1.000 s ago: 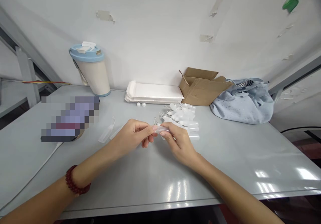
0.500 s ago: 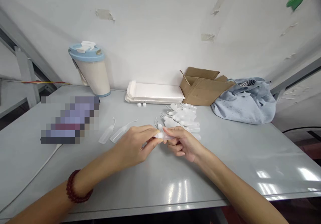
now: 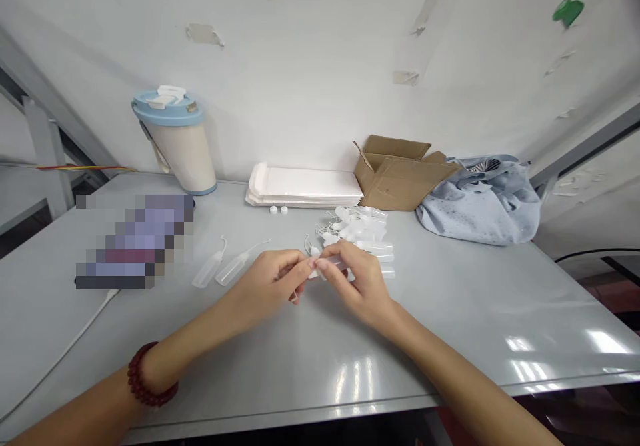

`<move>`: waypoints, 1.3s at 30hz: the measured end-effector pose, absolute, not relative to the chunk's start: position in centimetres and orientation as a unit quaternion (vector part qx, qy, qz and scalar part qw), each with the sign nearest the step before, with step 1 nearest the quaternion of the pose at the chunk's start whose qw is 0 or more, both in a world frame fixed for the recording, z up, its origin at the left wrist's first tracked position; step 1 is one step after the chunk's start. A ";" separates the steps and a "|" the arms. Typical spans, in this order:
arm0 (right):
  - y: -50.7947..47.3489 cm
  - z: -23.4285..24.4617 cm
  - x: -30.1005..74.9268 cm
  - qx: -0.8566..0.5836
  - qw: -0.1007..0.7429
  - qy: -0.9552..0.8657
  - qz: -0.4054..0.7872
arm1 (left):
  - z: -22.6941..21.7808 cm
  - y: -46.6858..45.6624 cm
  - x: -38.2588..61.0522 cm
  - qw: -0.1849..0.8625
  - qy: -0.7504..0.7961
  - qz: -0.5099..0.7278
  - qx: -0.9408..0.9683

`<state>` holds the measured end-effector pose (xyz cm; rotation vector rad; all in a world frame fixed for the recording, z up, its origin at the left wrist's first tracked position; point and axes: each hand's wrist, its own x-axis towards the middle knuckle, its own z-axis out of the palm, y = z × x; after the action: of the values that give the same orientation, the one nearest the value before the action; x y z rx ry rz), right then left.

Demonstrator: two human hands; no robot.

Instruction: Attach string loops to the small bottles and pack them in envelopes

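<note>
Basically, your left hand [image 3: 274, 281] and right hand [image 3: 361, 281] both pinched the slim translucent plastic bottle [image 3: 331, 260] between them, neither nearer, its half-hidden long axis roughly parallel to the glossy grey surface [image 3: 280, 366]'s front edge.

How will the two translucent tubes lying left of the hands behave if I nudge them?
The translucent tubes look like plastic, so they are probably light. The tabletop has a glossy sheen, so they may slide readily rather than grip. Their tails look slim, so those parts would likely flex more than the bodies.
</note>
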<state>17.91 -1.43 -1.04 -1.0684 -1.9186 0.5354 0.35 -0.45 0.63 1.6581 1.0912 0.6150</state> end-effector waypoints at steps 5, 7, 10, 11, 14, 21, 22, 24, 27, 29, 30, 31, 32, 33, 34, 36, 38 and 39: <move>-1.1 -1.8 18.1 -0.373 0.413 -0.827 0.078 | 0.5 -0.1 0.2 0.500 0.466 0.244 0.687; -1.1 -1.7 18.1 -0.389 0.400 -0.819 0.131 | 0.4 -0.2 0.3 0.475 0.474 0.254 0.696; -1.0 -1.3 17.8 -0.437 0.389 -0.774 0.244 | 0.0 -0.6 0.7 0.419 0.487 0.269 0.717; -1.0 -1.3 17.8 -0.454 0.389 -0.753 0.277 | -0.2 -0.7 0.9 0.400 0.489 0.271 0.727; -0.9 -1.3 17.6 -0.484 0.383 -0.699 0.361 | -0.7 -1.1 1.4 0.346 0.487 0.275 0.753; -0.8 -1.2 18.2 -0.478 0.411 -0.739 0.237 | 0.7 -0.1 0.0 0.277 0.467 0.239 0.805; -0.7 -1.1 18.4 -0.467 0.425 -0.759 0.160 | 1.2 0.2 -0.8 0.267 0.473 0.216 0.811; -0.1 -1.3 19.0 -0.452 0.444 -0.773 0.013 | 1.9 1.0 -2.6 0.231 0.512 0.144 0.815; 0.9 -1.8 19.7 -0.468 0.447 -0.751 -0.133 | 2.2 1.9 -4.9 0.131 0.577 0.076 0.803; 1.4 -2.2 20.0 -0.498 0.411 -0.745 -0.169 | 2.0 2.2 -5.6 0.079 0.587 0.056 0.803; 1.6 -2.3 20.1 -0.514 0.386 -0.746 -0.175 | 1.8 2.2 -5.7 0.057 0.587 0.045 0.806; 1.7 -2.4 20.1 -0.529 0.359 -0.748 -0.177 | 1.7 2.2 -5.6 0.036 0.587 0.029 0.808; 1.7 -2.6 20.1 -0.541 0.336 -0.750 -0.178 | 1.5 2.1 -5.5 0.014 0.587 0.010 0.809; 1.7 -2.6 20.1 -0.547 0.319 -0.753 -0.179 | 1.4 2.1 -5.3 -0.006 0.586 -0.008 0.810; 1.7 -2.7 20.1 -0.550 0.310 -0.755 -0.178 | 1.2 2.0 -5.2 -0.023 0.586 -0.022 0.809; 1.6 -2.7 20.0 -0.547 0.306 -0.759 -0.176 | 0.9 2.1 -5.2 -0.033 0.589 -0.028 0.807; 1.4 -2.6 19.8 -0.542 0.312 -0.761 -0.175 | 0.5 2.2 -5.5 -0.007 0.593 0.004 0.805; 1.3 -2.6 19.6 -0.540 0.313 -0.761 -0.175 | 0.3 2.2 -5.6 0.017 0.594 0.027 0.804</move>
<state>19.64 1.27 -2.56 -1.4230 -2.0078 -0.4627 -5.64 2.25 0.28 2.4989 1.8452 0.0827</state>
